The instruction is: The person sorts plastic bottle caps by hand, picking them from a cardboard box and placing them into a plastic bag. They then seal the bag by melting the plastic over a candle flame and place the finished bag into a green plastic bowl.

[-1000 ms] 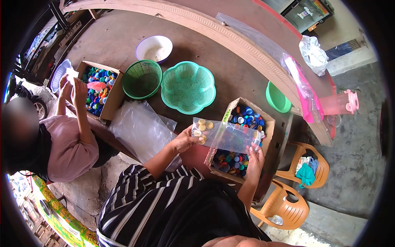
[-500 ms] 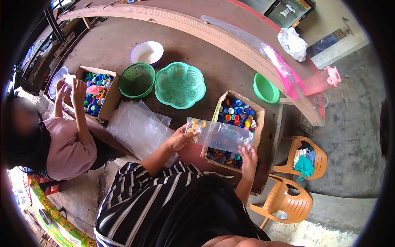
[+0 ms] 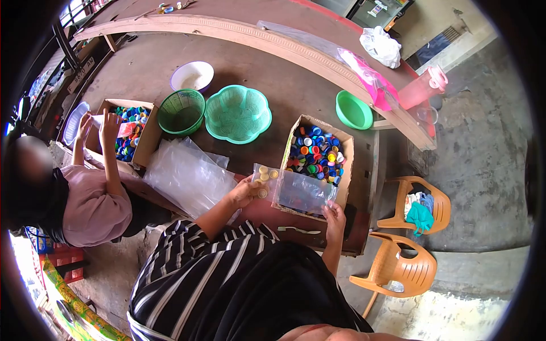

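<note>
A clear plastic bag [image 3: 304,190] is stretched between my two hands, over the near part of a cardboard box [image 3: 348,149] of mixed bottle caps [image 3: 318,153]. My left hand [image 3: 244,192] is closed on the bag's left end, where several yellowish caps [image 3: 263,176] lie inside. The fingers of my right hand [image 3: 334,216] pinch the bag's other end. Large clear plastic sheets [image 3: 185,170] lie to the left of my left hand. A light-coloured toothbrush-like object [image 3: 298,230] rests at the table's near edge.
Behind stand a turquoise basket [image 3: 238,113], a dark green basket [image 3: 182,112], a white bowl [image 3: 192,76] and a green bowl [image 3: 354,110]. A co-worker [image 3: 94,204] sits left beside another box of caps [image 3: 149,133]. Orange chairs [image 3: 412,273] stand right.
The whole view has shifted, so the table items appear further left and slightly higher. The bag is still held at both ends, and the toothbrush-like object shows more clearly.
</note>
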A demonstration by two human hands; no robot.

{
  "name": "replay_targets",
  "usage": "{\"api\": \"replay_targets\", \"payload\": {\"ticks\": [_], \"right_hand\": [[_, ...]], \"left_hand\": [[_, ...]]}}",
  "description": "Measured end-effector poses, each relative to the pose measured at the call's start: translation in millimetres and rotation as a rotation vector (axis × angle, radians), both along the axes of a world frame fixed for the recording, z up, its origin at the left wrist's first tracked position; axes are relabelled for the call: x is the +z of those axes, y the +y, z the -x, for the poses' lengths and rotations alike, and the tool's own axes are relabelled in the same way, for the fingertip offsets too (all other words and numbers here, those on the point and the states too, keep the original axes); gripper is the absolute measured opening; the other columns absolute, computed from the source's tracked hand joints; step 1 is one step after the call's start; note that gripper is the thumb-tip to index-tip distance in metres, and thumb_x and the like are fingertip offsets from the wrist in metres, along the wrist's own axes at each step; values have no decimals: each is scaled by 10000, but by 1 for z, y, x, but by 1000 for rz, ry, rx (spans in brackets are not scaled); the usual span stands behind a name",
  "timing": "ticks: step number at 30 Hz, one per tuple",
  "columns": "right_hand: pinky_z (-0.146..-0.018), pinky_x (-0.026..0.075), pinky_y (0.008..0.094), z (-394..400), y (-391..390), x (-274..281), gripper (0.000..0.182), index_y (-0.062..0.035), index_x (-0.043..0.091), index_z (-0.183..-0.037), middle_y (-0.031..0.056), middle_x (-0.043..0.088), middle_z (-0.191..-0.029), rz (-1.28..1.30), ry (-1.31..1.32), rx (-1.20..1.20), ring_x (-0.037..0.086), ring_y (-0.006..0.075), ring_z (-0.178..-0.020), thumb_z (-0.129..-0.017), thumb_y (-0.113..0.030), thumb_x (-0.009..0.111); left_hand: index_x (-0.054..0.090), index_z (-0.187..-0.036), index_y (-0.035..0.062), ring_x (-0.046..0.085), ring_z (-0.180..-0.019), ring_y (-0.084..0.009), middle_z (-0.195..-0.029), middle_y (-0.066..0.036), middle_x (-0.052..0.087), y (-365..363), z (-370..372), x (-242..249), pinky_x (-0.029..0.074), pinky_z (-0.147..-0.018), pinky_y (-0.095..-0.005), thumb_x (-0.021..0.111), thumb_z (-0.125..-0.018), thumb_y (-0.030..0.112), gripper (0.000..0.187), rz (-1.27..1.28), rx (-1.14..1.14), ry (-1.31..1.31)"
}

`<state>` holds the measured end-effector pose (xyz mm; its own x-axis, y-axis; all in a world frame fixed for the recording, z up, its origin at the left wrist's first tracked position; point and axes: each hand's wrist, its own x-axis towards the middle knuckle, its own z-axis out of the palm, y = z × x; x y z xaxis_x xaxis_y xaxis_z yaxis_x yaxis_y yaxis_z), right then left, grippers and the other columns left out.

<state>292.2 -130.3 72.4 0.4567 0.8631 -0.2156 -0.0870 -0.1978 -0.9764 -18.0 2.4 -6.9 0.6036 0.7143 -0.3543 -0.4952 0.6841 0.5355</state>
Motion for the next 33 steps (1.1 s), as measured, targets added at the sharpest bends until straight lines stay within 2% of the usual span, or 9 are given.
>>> {"api": "replay_targets", "payload": {"ticks": [3,5,9,18,22,23,27,31,33], "right_hand": [[-865,524,281,0,-2,-16,272,51,585,-1169,95,629,-1064,-8,-7,-30,632,152,-964,-924,-48,648],[-856,520,269,1,-3,-22,271,53,587,-1168,93,632,-1051,-28,-9,-43,631,151,-956,-925,-50,647],[-862,516,271,-2,-5,-26,270,56,589,-1163,98,631,-1051,-28,-12,-43,630,149,-944,-922,-52,646],[-841,497,260,0,-3,-27,271,44,603,-1158,60,646,-974,-17,-42,-32,621,122,-918,-919,-71,659],[-863,497,270,1,0,-22,265,39,601,-1165,65,633,-1035,0,-33,-16,615,125,-921,-918,-44,648],[-869,495,271,1,1,-19,265,37,599,-1169,68,630,-1048,-7,13,-23,613,127,-932,-917,-34,644],[-883,488,265,11,9,13,264,27,596,-1171,73,629,-1064,-54,65,-39,600,125,-987,-911,5,631],[-860,486,251,42,29,90,232,21,603,-1145,49,629,-1040,-285,-61,56,601,112,-954,-914,23,620],[-831,481,241,58,41,129,218,13,609,-1132,38,629,-1025,-235,-232,161,591,96,-912,-914,19,626]], "left_hand": [[548,-1246,48,651,-996,-211,-1106,-68,649,6,1,-21,534,-862,-373,563,-953,193,328,169,-81,-30],[554,-1227,46,653,-993,-216,-1090,-71,654,11,1,-49,537,-864,-371,559,-956,200,313,94,-94,-54],[571,-1192,50,662,-962,-212,-1059,-73,660,4,-4,-15,548,-849,-360,562,-961,225,290,34,-9,-14],[627,-1079,60,662,-811,-144,-921,-40,667,14,-7,0,560,-701,-294,716,-876,150,239,30,-58,85],[647,-1056,79,659,-818,-161,-900,-30,672,12,-9,0,554,-739,-322,690,-888,101,175,57,21,-19],[611,-1129,78,652,-880,-179,-982,-35,668,12,-6,-3,551,-800,-351,728,-866,163,300,24,-20,-72],[576,-1213,92,650,-940,-203,-1062,-57,665,10,-3,6,533,-878,-384,646,-924,267,345,92,-5,-63],[527,-1310,73,643,-1056,-231,-1201,-86,643,12,-4,6,496,-966,-399,520,-983,366,439,124,10,-157],[494,-1359,45,611,-1161,-243,-1301,-110,606,16,-8,-1,461,-1025,-401,488,-997,365,483,131,19,-214]]}}
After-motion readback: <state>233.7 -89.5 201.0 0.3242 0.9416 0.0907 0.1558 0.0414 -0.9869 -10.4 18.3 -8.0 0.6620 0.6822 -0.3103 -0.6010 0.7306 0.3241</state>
